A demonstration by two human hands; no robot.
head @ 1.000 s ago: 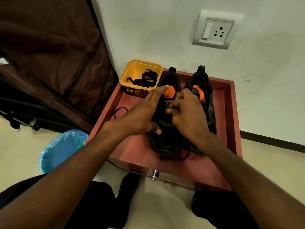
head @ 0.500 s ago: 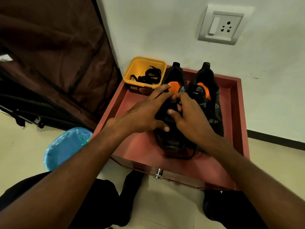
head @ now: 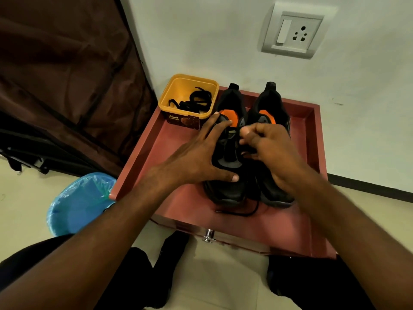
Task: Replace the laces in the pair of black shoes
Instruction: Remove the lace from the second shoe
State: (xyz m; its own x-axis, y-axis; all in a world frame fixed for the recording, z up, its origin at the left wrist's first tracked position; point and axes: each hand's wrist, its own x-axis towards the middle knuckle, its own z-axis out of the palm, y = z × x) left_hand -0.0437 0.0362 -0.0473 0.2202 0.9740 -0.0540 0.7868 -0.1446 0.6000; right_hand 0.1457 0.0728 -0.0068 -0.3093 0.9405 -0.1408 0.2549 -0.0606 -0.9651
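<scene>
Two black shoes with orange insoles stand side by side in a reddish drawer, toes toward me: the left shoe and the right shoe. My left hand rests flat on the left shoe's side, fingers straight and spread, thumb on the toe. My right hand has its fingers curled over the left shoe's tongue, pinching a black lace. The loose end of that lace trails onto the drawer floor in front of the toes. A yellow tub at the back left holds another coiled black lace.
The drawer sits on a pale tiled floor against a white wall with a socket plate. A bin with a blue liner stands left of the drawer, below a brown fabric wardrobe. My knees in dark trousers are below.
My right hand has lifted slightly toward the shoe's collar with the lace. My left hand has spread wider along the left shoe. The view has shifted a little.
</scene>
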